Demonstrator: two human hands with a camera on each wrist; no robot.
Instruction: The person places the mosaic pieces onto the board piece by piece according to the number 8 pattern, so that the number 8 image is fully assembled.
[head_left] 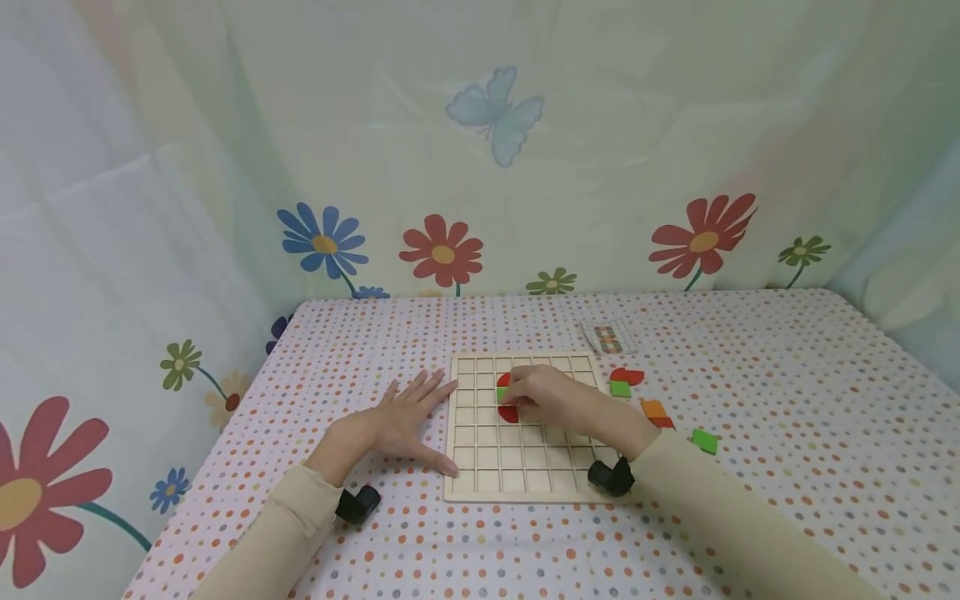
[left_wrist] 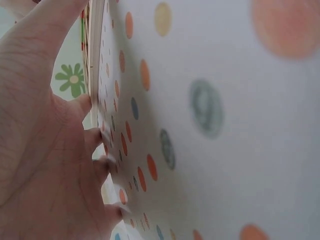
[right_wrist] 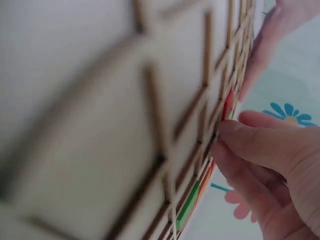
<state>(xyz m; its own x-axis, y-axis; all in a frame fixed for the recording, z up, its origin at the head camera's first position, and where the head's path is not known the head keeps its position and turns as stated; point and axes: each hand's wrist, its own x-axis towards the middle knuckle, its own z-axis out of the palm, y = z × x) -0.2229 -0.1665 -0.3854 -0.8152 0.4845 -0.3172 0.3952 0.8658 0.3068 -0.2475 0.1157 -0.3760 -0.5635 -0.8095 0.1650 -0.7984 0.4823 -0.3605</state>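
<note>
Five fingers [head_left: 441,393] spread wide, the left hand [head_left: 408,422] touches the board [head_left: 512,457]; the right hand [head_left: 546,393] is pinched, contents unclear.

The left hand [head_left: 403,423] spreads its fingers, thumb held well apart. The right hand [head_left: 551,397] curls its fingers in toward the thumb, tips close together (both forearms [head_left: 712,492] angle inward).

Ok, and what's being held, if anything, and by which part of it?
The left hand, spread at the left edge of the board, holds nothing. The right hand is curled over the board; whether it pinches anything can't be told.
</note>
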